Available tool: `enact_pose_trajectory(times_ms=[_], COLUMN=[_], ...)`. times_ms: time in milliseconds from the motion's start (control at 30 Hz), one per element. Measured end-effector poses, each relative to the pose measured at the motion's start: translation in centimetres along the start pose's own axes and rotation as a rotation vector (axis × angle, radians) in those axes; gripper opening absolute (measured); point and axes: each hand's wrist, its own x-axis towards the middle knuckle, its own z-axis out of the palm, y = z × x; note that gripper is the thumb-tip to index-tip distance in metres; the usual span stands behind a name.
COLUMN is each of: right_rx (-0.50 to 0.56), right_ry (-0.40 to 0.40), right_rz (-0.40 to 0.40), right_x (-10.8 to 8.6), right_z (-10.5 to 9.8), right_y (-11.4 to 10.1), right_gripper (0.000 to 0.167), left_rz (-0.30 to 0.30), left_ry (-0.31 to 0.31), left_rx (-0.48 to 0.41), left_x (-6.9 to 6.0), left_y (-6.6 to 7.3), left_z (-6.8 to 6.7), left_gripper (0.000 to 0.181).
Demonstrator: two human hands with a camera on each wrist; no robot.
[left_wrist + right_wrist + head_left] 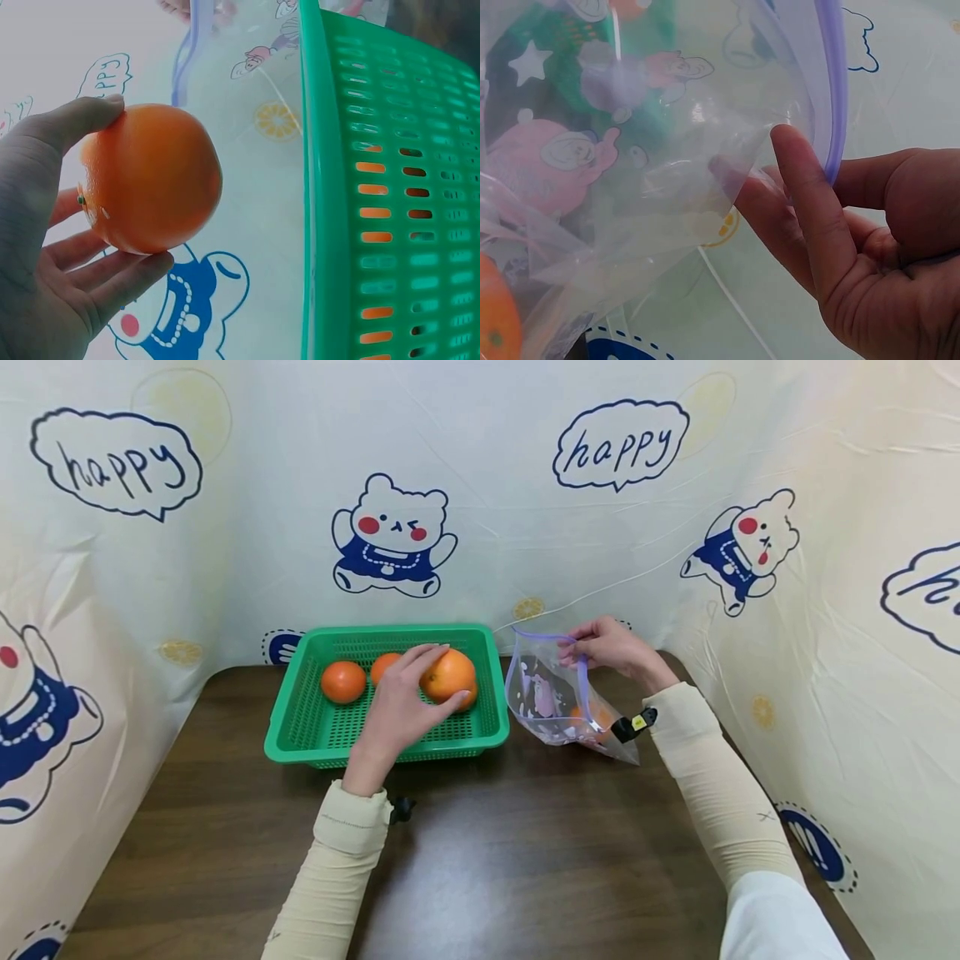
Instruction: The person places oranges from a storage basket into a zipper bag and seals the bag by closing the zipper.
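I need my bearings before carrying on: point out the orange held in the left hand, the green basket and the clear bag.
Held orange (159, 178): left wrist view, middle of its visible side.
Green basket (450, 747): head view, on its front rim.
Clear bag (543, 695): head view, on its printed side.

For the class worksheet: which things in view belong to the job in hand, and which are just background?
Belongs to the job:
held orange, in the left hand
clear bag, its mouth held by the right hand
fruit in the bag
green basket
fruit in the basket

Just background:
printed cloth
wooden table
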Motion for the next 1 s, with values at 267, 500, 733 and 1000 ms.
enact_pose_trajectory(times_ms=[267,500,733,1000], right_rx=[-0.002,0.012,0.029,0.033], right_ry=[0.005,0.010,0.017,0.010], right_rz=[0.004,0.007,0.011,0.002], right_x=[-0.1,0.0,0.0,-0.1], right_z=[0.1,0.1,0.2,0.2], right_y=[0.0,0.1,0.0,0.0], right_gripper=[0.032,0.031,0.030,0.030], left_rz=[0.056,0.100,0.109,0.119], left_ry=[-0.028,-0.030,-0.044,-0.061], left_rx=[-0.001,0.001,-0.011,-0.042], left_x=[0.3,0.7,0.7,0.8], left_y=[0.2,0.9,1.3,1.8], left_z=[0.1,0.5,0.6,0.9], left_gripper=[0.064,0.064,0.064,0.063])
